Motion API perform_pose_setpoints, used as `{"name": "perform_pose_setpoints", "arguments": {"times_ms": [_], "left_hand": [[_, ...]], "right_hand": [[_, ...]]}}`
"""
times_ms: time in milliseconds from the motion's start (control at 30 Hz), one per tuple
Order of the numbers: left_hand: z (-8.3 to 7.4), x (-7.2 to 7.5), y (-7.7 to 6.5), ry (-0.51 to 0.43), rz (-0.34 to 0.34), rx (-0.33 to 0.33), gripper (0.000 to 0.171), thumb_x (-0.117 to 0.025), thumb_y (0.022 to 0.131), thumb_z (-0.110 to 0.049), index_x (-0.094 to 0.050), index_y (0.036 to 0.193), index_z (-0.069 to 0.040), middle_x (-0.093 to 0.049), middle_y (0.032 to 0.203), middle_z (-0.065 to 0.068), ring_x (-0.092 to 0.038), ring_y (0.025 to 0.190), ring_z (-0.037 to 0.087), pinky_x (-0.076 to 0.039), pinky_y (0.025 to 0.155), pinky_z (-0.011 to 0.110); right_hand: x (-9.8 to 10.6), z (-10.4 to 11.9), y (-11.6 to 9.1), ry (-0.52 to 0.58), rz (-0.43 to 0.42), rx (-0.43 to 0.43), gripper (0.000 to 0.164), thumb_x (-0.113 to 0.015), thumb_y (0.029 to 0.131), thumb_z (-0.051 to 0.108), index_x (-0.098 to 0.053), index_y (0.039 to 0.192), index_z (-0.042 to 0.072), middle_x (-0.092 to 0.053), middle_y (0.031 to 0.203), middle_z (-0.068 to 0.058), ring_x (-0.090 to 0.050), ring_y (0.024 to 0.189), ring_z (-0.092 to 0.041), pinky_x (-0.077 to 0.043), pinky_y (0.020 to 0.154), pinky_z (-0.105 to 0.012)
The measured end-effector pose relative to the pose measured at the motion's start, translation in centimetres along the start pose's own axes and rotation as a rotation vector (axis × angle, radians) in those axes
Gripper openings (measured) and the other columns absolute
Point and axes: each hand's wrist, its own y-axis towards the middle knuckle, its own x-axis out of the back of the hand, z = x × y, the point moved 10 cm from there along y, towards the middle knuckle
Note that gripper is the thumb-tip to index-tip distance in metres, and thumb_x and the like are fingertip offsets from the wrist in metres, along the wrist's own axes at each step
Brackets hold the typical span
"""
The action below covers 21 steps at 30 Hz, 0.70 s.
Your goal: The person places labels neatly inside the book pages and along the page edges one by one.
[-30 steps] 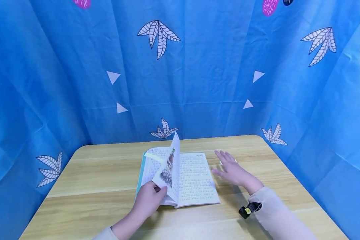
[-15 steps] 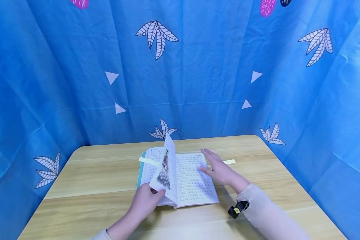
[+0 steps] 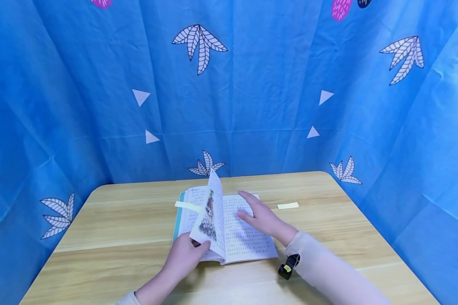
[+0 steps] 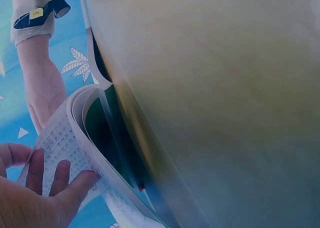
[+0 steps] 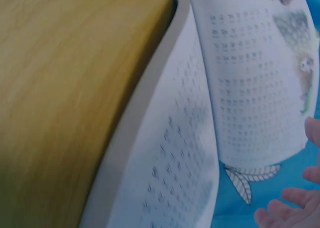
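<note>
An open book with printed text lies on the table, a teal cover edge showing at its left. My left hand pinches the lower corner of a raised page, which stands near upright and bears an animal picture. Over the right-hand page hovers my right hand, its fingers extended; whether it touches the paper I cannot tell. A pale paper strip lies across the left page, its right end hidden behind the raised page. In the right wrist view, fingers show beside the text pages.
A second pale strip rests on the wooden table, right of the book. Blue patterned curtain hangs behind and at both sides. A black band is on the right wrist.
My right hand has moved left from beside the book to over its right page, uncovering the strip on the table. The raised page leans slightly further left, still in my left hand.
</note>
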Motion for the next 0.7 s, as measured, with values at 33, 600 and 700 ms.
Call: {"name": "perform_pose_setpoints", "arguments": {"times_ms": [33,600,700], "left_hand": [[0.0,0.0,0.0,0.002,0.001,0.0,0.024,-0.072,0.089,-0.016,-0.074,0.108,-0.002,-0.074,0.085,0.001,-0.045,0.051,0.009,-0.039,0.043,0.025],[-0.2,0.0,0.0,0.027,-0.006,-0.024,0.025,-0.074,0.088,-0.017,-0.073,0.109,-0.003,-0.074,0.089,0.002,-0.059,0.065,0.014,-0.05,0.054,0.027],[-0.2,0.0,0.0,0.044,-0.006,-0.023,0.026,-0.074,0.088,-0.017,-0.073,0.109,-0.003,-0.074,0.089,0.002,-0.06,0.066,0.013,-0.05,0.055,0.027]], "right_hand": [[-0.2,0.2,0.1,0.015,0.001,0.01,0.07,-0.057,0.102,0.039,-0.027,0.159,0.013,-0.028,0.163,-0.009,-0.027,0.149,-0.03,-0.024,0.12,-0.05],[-4.4,2.0,1.1,0.107,0.117,0.06,0.074,-0.055,0.101,0.046,-0.021,0.161,0.017,-0.024,0.165,-0.006,-0.025,0.149,-0.027,-0.025,0.119,-0.048],[-4.8,2.5,1.0,0.12,0.135,0.059,0.075,-0.054,0.101,0.046,-0.02,0.161,0.016,-0.022,0.165,-0.006,-0.024,0.15,-0.026,-0.025,0.119,-0.047]]}}
